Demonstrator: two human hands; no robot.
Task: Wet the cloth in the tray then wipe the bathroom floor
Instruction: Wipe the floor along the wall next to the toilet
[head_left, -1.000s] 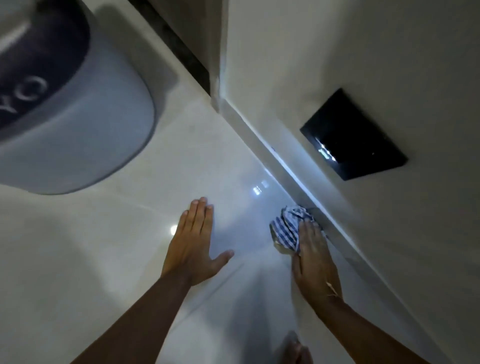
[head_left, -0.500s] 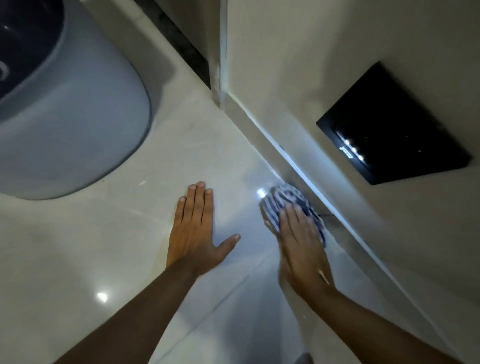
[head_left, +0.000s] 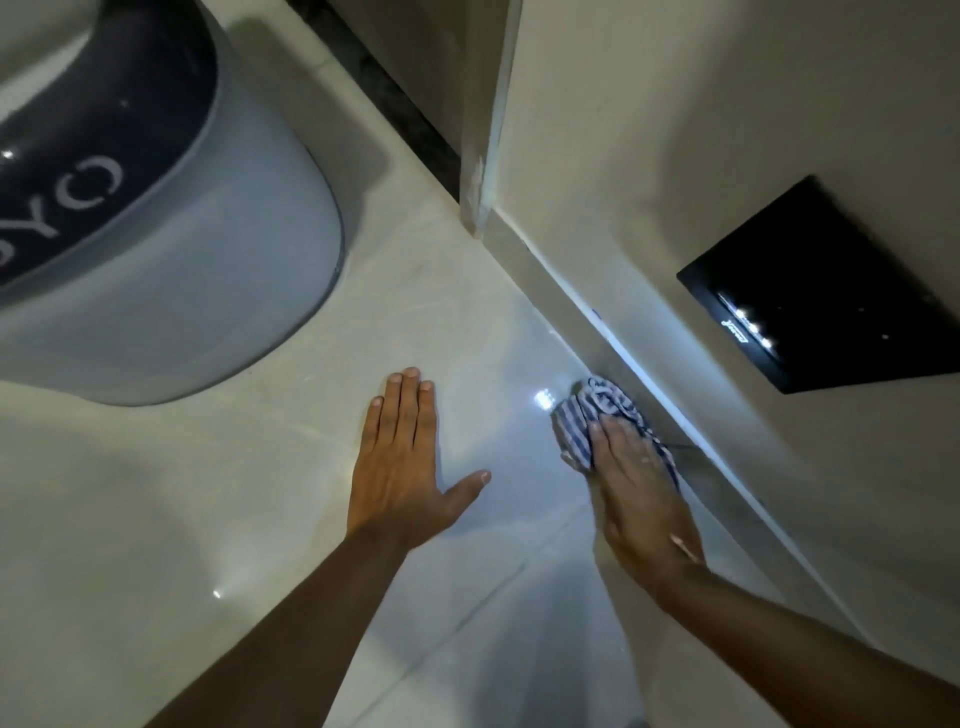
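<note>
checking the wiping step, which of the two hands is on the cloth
The right hand: it presses the blue striped cloth against the floor by the wall. The left hand lies flat on bare tile.

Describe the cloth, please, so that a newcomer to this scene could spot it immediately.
Follow the pale wall down to where it meets the glossy floor. There the right hand presses a bunched cloth; its blue and white stripes are the only pattern nearby.

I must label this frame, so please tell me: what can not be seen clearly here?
- Tray: not in the head view at all.
- Cloth: near part hidden under the right hand.
- Grey tub: cut off by the left and top edges.
- Black panel: cut off by the right edge.
</note>
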